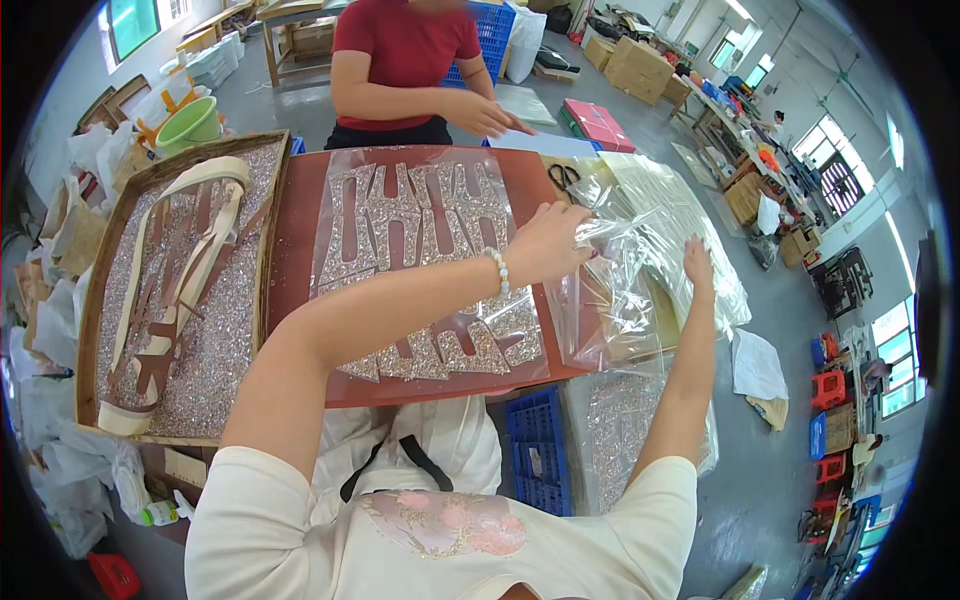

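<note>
A reddish-brown table (300,215) is carrying a clear sheet of glittery cut shapes (420,260), scissors (563,177) near its far right corner, and crinkled clear bags (640,260) hanging over its right edge, with a glitter-filled wooden tray (90,300) sitting just beside its left edge.

Bright daylight from windows (835,160) (right side), glare on plastic sheet (640,250), fisheye bending, dark rim.

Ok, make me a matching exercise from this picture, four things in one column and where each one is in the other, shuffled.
Things:
1. scissors
2. green basin
3. blue crate
4. clear plastic bag

Places:
A. low down, under the near edge of the red board
B. gripped by the left hand
C. far left, beyond the wooden tray
D. on the board's far right corner

Pairs: 1-D, 2-C, 3-A, 4-B
</note>
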A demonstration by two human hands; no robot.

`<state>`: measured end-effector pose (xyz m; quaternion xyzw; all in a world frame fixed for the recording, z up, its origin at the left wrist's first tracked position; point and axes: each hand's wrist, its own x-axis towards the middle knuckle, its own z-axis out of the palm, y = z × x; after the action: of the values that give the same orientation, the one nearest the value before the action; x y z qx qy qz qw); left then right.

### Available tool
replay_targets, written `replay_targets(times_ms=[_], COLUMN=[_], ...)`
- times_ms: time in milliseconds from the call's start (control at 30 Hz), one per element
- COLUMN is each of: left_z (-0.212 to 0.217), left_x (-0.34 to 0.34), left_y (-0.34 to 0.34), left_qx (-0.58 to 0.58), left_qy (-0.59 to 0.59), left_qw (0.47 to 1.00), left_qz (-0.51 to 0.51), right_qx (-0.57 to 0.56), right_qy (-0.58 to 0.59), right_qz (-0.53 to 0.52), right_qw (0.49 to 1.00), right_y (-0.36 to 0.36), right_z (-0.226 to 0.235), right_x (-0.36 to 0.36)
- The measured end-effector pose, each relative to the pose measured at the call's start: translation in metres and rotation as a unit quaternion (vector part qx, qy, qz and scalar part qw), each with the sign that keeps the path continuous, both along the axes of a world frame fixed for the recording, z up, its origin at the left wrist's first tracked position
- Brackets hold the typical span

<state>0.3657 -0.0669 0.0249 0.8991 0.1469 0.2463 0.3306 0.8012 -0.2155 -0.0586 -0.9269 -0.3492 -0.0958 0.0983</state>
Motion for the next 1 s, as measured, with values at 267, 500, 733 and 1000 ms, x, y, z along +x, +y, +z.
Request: replay_targets(times_ms=[267,500,733,1000], left_z=[0.021,0.053,0.033,0.086], left_x=[-0.019,-0.028,-0.036,-0.077], left_y=[0.0,0.009,0.022,0.009], left_qx=[-0.053,-0.204,-0.26,-0.32], left_qy=[-0.041,0.064,0.044,0.111], left_qw=[0.998,0.977,0.964,0.941], left_qz=[0.015,-0.01,-0.041,0.002], right_qx=[-0.068,-0.085,-0.095,-0.071], right_qy=[0.139,0.164,0.155,0.168], right_qz=[-0.124,-0.153,-0.154,-0.162], right_qw=[0.98,0.971,0.971,0.97], right_y=[-0.01,-0.029,-0.032,0.012], right_z=[-0.073,-0.05,-0.071,-0.053], right_x=[-0.004,0.013,0.051,0.008])
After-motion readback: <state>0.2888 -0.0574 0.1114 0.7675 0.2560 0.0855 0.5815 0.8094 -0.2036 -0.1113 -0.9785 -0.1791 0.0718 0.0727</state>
